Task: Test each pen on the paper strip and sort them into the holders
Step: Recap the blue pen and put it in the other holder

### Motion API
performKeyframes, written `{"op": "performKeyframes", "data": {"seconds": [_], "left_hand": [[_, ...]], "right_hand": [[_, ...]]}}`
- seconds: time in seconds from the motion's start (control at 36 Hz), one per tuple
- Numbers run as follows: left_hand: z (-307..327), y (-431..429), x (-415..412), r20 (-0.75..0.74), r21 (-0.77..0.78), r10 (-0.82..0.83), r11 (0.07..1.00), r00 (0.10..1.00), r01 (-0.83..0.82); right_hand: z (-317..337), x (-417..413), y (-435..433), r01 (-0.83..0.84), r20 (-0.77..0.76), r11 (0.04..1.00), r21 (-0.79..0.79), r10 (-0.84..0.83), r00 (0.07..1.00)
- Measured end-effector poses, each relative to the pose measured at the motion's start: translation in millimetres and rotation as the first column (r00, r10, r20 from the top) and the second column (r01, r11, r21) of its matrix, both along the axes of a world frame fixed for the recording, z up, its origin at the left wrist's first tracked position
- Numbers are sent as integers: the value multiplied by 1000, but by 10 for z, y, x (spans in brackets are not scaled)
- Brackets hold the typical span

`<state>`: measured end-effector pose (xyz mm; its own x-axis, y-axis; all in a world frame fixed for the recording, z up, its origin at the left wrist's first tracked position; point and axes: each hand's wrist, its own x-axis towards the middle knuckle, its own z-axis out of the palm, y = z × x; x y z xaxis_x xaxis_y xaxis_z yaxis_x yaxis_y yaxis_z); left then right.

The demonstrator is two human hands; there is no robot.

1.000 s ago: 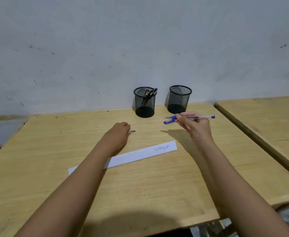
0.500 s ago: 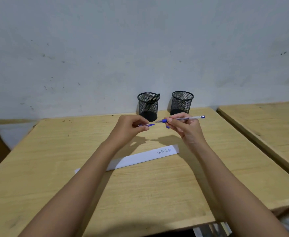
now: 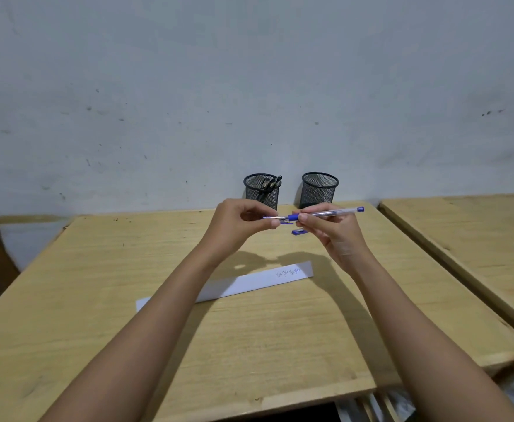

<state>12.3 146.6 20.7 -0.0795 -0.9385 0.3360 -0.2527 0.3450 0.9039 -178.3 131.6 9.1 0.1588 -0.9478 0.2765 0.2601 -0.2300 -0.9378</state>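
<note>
Blue-capped clear pen held level above the desk, right hand pinching the barrel near the grip. Left hand pinches a small blue cap at the pen tip; whether cap and tip touch cannot be told. Second blue piece below the right fingers, resting or held unclear. White paper strip lies on desk beneath both hands, blue scribbles at its right end, not legible. Two black mesh holders against the wall: left holder contains dark pens, right holder shows none. Second desk at right.
</note>
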Motion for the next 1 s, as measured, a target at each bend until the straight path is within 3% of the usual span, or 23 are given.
{"op": "performKeyframes", "data": {"seconds": [0.19,0.33,0.56,0.67,0.75,0.86,1.0], "left_hand": [[42,31,-58,-139,27,-19,999,990,23],[57,-15,-171,-152,37,-32,999,988,38],[24,-45,-154,-294,90,-60,992,954,90],[41,-103,-58,-290,107,-46,991,956,80],[81,-122,-29,-225,105,-49,992,973,74],[188,-227,-118,-119,48,-11,999,993,17],[367,-510,-486,-108,-1,-54,999,993,54]], "right_hand": [[19,51,-7,-42,74,999,-30,44,996],[55,-75,29,-20,63,999,-32,22,998],[248,-153,-20,-11,-140,999,-48,4,990],[322,-334,-30,45,2,999,19,-45,999],[285,-440,-38,109,-261,992,-62,-122,958],[231,-435,-54,118,-638,981,-155,-190,746],[162,-486,-214,98,-756,973,-211,-226,615]]}}
